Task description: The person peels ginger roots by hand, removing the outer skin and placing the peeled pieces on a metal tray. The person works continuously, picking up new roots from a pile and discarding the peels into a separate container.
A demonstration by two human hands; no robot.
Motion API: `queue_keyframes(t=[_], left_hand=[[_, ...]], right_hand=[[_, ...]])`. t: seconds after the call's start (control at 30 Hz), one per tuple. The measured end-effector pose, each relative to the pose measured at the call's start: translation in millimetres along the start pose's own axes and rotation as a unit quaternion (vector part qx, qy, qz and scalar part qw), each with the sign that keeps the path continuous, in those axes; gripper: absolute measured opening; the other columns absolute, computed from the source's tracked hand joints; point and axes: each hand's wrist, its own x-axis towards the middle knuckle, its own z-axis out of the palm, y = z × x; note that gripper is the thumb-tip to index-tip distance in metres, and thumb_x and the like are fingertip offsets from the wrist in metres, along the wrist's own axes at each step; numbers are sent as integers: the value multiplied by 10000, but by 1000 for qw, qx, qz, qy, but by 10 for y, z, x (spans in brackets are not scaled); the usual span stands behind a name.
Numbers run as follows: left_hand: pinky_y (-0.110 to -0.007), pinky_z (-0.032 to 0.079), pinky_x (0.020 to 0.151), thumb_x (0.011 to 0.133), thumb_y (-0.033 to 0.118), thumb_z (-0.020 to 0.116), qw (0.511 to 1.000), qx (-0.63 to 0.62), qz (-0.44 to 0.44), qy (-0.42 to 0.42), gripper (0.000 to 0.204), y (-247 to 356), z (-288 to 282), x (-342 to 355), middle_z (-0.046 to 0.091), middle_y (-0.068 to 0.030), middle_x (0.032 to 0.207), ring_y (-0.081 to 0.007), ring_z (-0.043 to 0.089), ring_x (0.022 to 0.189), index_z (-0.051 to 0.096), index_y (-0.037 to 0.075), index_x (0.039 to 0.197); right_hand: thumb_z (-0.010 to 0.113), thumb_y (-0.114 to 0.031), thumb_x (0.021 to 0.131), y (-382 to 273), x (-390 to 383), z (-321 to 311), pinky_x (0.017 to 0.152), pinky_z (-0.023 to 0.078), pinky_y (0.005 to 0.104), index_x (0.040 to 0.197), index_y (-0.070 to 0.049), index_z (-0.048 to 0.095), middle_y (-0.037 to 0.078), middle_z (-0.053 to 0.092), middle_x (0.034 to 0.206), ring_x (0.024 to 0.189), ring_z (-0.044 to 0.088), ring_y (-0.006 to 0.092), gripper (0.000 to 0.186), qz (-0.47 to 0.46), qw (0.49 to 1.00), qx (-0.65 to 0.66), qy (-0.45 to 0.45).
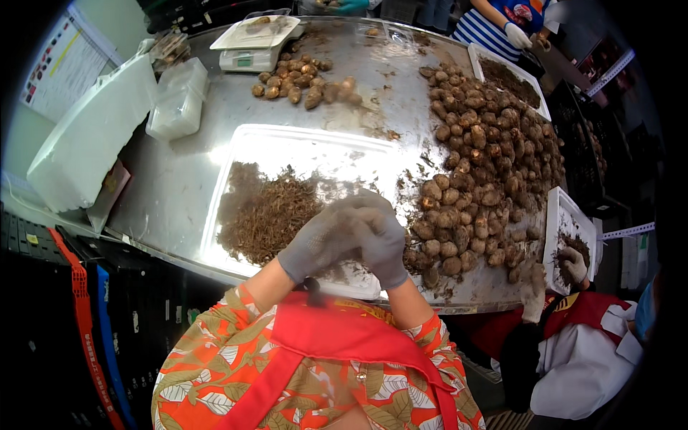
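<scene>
Both my hands wear grey gloves and come together above the near right part of a white tray (228, 168). My left hand (315, 240) is closed, its fingers pressed against the other hand. My right hand (380, 236) is closed too, with bent fingers meeting the left. Whatever lies between them is hidden by the gloves. Brown fibrous peelings (269, 215) are heaped in the tray, left of my hands. To the right, close to my right hand, spreads a large pile of small brown taro roots (487, 143).
Cleaner-looking roots (294, 77) lie by a scale (251, 57) at the far left. Clear plastic boxes (178, 100) stand beside a white foam box (93, 136). Co-workers' gloved hands (573, 265) work at right, near another white tray (555, 215). Black crates (43, 315) fill the lower left.
</scene>
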Motion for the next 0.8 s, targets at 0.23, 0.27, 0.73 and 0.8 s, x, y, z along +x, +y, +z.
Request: queue_keyframes(t=[0.23,0.27,0.73,0.8], left_hand=[[-459,466,1056,980,317,627,996,-33,-6,87,512,-63,-159,72,561,-91,1314,-263,570,1198,478,73,1404],[-460,470,1052,977,323,631,996,-28,-7,86,516,-59,-192,76,562,-89,1313,-265,567,1200,480,75,1404],[-373,491,1010,988,254,589,993,42,-27,110,418,18,29,152,553,-67,1192,-175,552,1115,506,13,1319],[-404,542,1040,1030,237,530,999,-20,-4,43,398,-55,-243,185,560,-151,1294,-289,580,1208,485,-12,1337]], right_hand=[[573,-140,996,199,-29,-335,869,511,316,920,-21,637,100,660,966,904,621,167,155,226,972,36,46],[577,-139,995,199,-46,-358,891,503,323,899,-22,637,95,664,982,935,629,186,163,244,968,36,53],[657,-21,876,222,-41,-196,879,499,356,899,4,651,111,656,918,960,644,254,35,171,980,-85,53],[648,-31,887,363,-197,-286,855,498,343,891,7,640,112,656,922,915,632,225,39,211,976,-52,29]])
